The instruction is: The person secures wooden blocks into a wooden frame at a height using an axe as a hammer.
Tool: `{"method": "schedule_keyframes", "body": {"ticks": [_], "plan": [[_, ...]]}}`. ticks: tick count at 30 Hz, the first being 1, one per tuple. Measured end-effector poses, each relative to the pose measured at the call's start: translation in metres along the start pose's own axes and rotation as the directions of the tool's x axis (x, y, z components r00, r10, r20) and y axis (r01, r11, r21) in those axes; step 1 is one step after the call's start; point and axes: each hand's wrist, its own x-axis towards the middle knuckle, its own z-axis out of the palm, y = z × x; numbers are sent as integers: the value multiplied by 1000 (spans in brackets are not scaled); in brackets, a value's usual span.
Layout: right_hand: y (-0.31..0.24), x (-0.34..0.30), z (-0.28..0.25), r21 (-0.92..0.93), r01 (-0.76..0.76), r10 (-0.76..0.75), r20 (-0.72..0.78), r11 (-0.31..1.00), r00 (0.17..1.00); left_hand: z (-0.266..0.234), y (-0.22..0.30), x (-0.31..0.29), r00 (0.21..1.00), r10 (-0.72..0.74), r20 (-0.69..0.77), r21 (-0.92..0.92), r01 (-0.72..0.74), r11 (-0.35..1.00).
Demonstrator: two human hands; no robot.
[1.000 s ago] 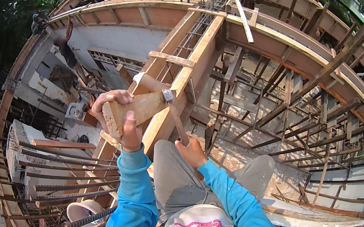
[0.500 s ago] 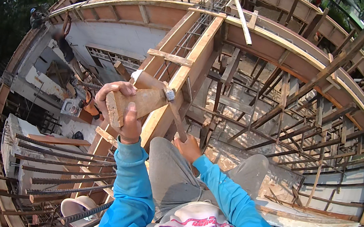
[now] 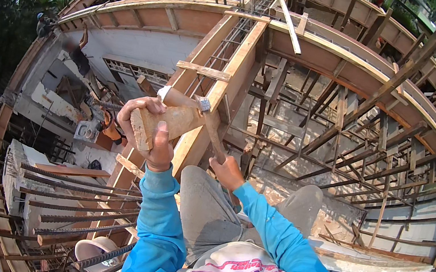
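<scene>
My left hand (image 3: 145,124) is wrapped round a short wooden block (image 3: 171,122), thumb on the near side and fingers over the far side. Closed round the wooden handle of a hammer (image 3: 213,132) is my right hand (image 3: 228,171), above my right-hand side of the lap. The hammer's grey metal face lies at the block's far end; I cannot tell whether they touch. A brownish piece with a pale tip shows behind the block, perhaps the rest of the hammer head. Both stand over a timber beam form (image 3: 226,88) with steel bars inside.
Rusty rebar ends (image 3: 84,209) jut out at lower left, over a pale cap or helmet (image 3: 97,251). A wooden crosspiece (image 3: 204,70) spans the form. Props and braces (image 3: 339,133) fill the drop at right. Other people (image 3: 78,55) work at far left.
My right hand and the hammer handle have shifted slightly up and right. The block has tilted a little in my left hand.
</scene>
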Motion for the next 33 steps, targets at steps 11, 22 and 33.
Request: {"method": "schedule_keyframes", "body": {"ticks": [11, 22, 33], "plan": [[17, 11, -18, -285, -164, 235, 234, 944, 943, -8, 5, 5, 997, -26, -72, -3, 26, 1000], [-26, 13, -25, -126, -244, 271, 309, 962, 912, 5, 25, 27, 998, 34, -58, -1, -34, 999], [-100, 5, -31, 49, 120, -127, 189, 992, 974, -4, -4, 25, 999, -24, -40, 54, 26, 998]]}}
